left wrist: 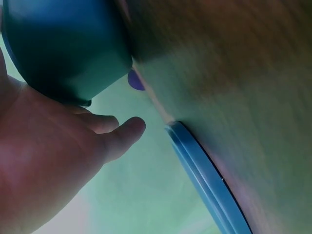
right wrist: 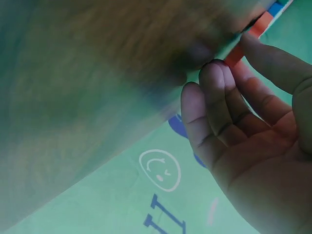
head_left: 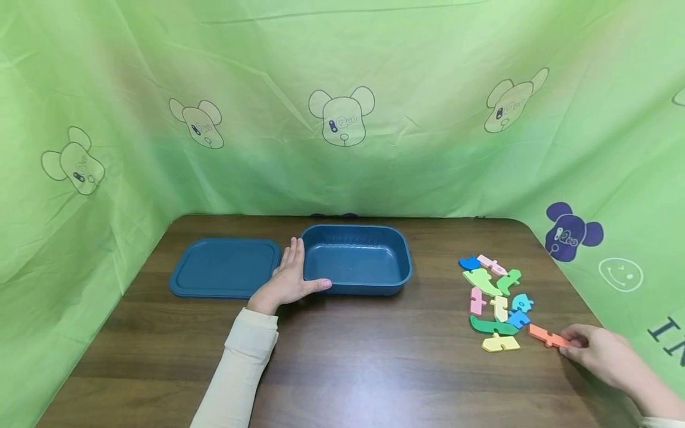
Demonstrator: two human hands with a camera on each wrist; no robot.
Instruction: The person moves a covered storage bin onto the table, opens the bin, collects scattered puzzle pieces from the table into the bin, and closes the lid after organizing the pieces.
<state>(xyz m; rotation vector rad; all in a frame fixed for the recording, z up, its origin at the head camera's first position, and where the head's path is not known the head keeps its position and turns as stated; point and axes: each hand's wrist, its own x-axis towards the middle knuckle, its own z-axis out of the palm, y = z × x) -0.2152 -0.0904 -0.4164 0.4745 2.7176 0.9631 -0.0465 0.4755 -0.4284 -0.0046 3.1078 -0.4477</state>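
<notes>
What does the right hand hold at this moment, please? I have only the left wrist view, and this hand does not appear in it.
Observer: The right hand pinches an orange piece.
Operator: Thank you. And where do the remaining pieces lie?
Observer: The other pieces lie in a loose group on the table, to the right of the blue container.
Operator: Which loose piece is the nearest to the person?
Observer: In the head view, it is the pale yellow piece.
</notes>
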